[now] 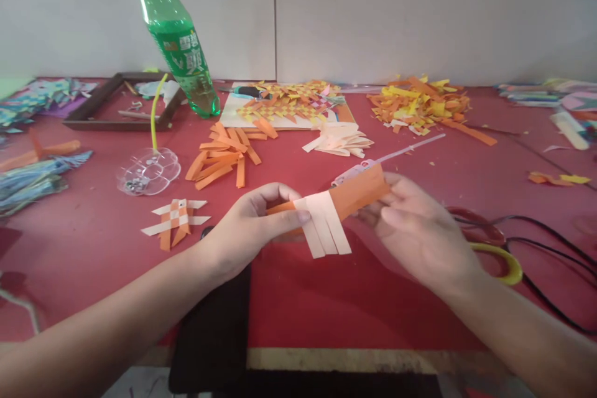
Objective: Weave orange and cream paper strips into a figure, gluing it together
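1. The orange strips (359, 194) and pale strips (326, 227) are thin matt paper, smooth and flat.
2. The table cover (298, 298) looks like matt red cloth (slightly fuzzy).
3. The green bottle (180, 43) is glossy, see-through plastic.
4. The frame (93, 106) is dark wood – dull finish.
5. The small dish (149, 171) is clear, shiny plastic.

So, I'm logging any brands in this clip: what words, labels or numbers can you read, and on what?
Green bottle: its label bears large white characters and a small orange mark, too blurred to read.
Pale pink tool behind the orange paper strips: no readable print.
Left hand and right hand hold those strips; the paper carries no text.
Nothing else shows writing.
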Action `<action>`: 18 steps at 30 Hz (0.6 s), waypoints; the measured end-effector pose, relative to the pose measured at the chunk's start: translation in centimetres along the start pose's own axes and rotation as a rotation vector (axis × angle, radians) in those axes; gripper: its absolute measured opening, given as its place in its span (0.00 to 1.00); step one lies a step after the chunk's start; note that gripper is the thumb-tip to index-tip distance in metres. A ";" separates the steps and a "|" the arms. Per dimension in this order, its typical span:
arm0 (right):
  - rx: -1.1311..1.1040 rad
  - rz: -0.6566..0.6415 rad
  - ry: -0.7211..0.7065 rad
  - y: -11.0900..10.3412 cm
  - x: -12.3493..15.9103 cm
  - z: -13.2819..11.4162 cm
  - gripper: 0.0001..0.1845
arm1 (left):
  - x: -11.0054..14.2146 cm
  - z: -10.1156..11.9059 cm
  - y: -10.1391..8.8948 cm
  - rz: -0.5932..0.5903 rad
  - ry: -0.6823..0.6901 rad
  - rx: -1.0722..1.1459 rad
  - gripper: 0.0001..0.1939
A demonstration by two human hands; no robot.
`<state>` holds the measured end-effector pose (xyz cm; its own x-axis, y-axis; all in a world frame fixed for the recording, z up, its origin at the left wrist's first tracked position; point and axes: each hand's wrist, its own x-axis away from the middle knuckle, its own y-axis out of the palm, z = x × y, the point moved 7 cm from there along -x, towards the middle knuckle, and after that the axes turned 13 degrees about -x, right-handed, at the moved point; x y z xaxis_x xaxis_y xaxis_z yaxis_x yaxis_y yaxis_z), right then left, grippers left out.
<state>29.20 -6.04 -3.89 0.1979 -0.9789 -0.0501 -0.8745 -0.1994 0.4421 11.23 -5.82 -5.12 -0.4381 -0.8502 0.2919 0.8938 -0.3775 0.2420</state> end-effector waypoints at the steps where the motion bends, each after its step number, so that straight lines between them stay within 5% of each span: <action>1: 0.011 0.020 -0.028 0.0 -0.2 -0.8 0.18 | 0.0 0.5 0.0 0.006 0.022 -0.022 0.09; 5: 0.318 0.060 -0.194 0.4 -0.5 -3.7 0.21 | 0.1 3.2 0.2 0.118 0.321 -0.410 0.04; 11: 1.140 -0.052 -0.953 3.5 1.8 -6.4 0.16 | 2.3 6.0 1.1 0.411 1.039 -1.003 0.11; 14: 1.346 -0.098 -1.080 4.1 2.7 -5.8 0.14 | 2.8 5.8 1.1 0.418 1.150 -1.044 0.13; 18: 1.416 -0.109 -1.074 4.4 3.3 -5.2 0.12 | 3.0 5.5 1.2 0.405 1.143 -1.059 0.13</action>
<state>28.31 -9.88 2.49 0.4340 -0.4403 -0.7860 -0.6690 0.4268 -0.6085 10.44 -6.82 1.12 -0.3048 -0.5842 -0.7522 0.8011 0.2699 -0.5343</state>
